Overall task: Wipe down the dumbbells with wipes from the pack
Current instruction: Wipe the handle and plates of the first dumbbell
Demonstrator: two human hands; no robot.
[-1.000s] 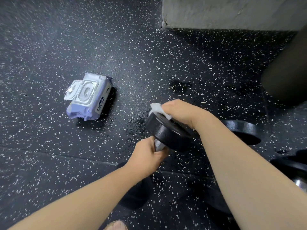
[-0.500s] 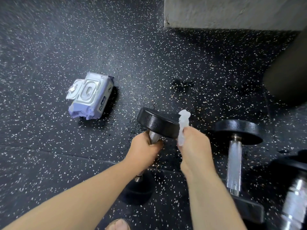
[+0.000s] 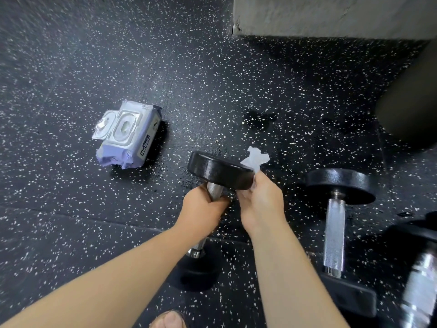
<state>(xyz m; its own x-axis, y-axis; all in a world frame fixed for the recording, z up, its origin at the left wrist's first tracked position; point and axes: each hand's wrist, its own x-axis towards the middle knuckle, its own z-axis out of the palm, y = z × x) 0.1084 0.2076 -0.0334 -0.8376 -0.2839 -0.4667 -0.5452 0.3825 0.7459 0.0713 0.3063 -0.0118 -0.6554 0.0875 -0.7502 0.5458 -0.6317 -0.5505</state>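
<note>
Firmly, left hand (image 3: pixel 203 209) grips dumbbell (image 3: pixel 220 171) (by handle (image 3: pixel 214 189)); right hand (image 3: pixel 260 200) pinches wipe (image 3: pixel 256 158).

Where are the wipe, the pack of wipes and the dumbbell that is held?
wipe (image 3: pixel 256 159): head view, white end above the weight.
pack of wipes (image 3: pixel 125 130): head view, opening on its top.
held dumbbell (image 3: pixel 220 171): head view, side of its upper black weight.

Since a second ago: right hand (image 3: pixel 260 202) off top face of dumbbell head (image 3: pixel 218 170), drawn back toward body, now at head's right rim. wipe (image 3: pixel 255 158) no longer flat under palm; bunched, pinched in fingers, sticking up past rim. Forearm swung aside, second dumbbell (image 3: pixel 334 223) on floor uncovered. Head shifted slightly left.
</note>
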